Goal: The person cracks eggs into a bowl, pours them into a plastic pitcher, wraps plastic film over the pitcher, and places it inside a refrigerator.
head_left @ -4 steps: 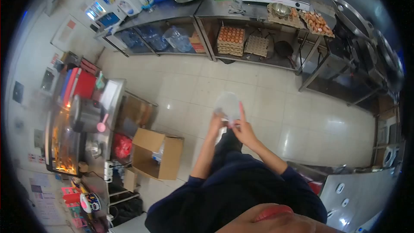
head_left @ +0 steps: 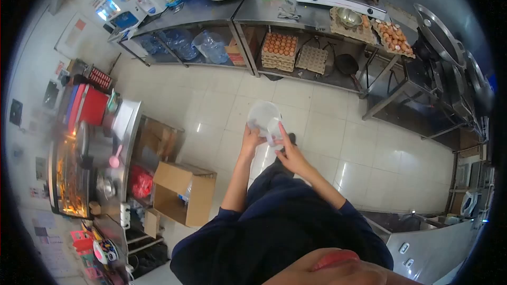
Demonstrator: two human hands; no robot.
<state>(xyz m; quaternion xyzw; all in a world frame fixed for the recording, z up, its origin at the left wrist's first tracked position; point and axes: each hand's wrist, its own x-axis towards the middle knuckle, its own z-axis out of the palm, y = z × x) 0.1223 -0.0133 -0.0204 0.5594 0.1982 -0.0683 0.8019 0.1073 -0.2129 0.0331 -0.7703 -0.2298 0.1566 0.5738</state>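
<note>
Left hand [head_left: 251, 139] pinches the clear tub [head_left: 260, 111] above the floor [head_left: 322, 108], right hand [head_left: 292, 157] pokes one finger out beside it, grip unclear to me, so I should hold it still.

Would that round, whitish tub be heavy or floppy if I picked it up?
The tub is probably light, as its cloudy wall looks thin. It's likely not floppy: its rim looks round while the left hand holds it.
</note>
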